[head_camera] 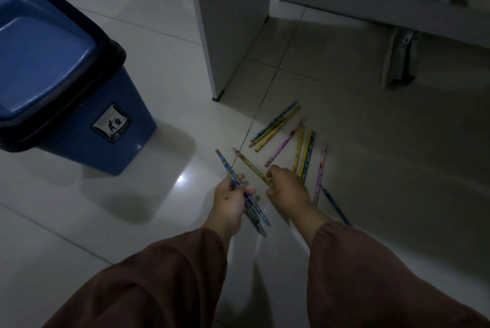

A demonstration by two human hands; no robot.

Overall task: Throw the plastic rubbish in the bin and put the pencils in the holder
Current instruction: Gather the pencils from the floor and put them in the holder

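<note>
We see the pale tiled floor (79, 221) filling most of the view, dim toward 3 o'clock and glossy with a small light glint near the middle. A white furniture panel (228, 23) stands up from the floor at 12 o'clock, its lower corner resting just above the scattered pencils, and a grey metal leg (403, 62) shows in the shadow at 2 o'clock. The blue bin (87, 126) sits at 9 to 10 o'clock, well apart from the pencils, its blue swing lid (39, 62) closed within a dark rim and a small label on its front face. Two brown sleeves (164, 282) come up from 6 o'clock. Our left hand (230, 205), just below the centre, is closed around a small bundle of blue pencils (249, 203); the bundle runs diagonally, its upper ends pointing to 11 o'clock and its lower ends sticking out below the palm. Our right hand (287, 190), just beside the left, pinches a yellow patterned pencil (252, 167) between thumb and fingers, its free end pointing toward 11 o'clock; we cannot tell whether it touches the floor. The loose pencils (281, 129) lie on the floor at 1 to 3 o'clock of the hands: blue and yellow ones fanned together, a pink one (286, 142) beside them, more yellow ones partly behind the right hand, and a dark blue one (335, 205) next to the right wrist.
</note>
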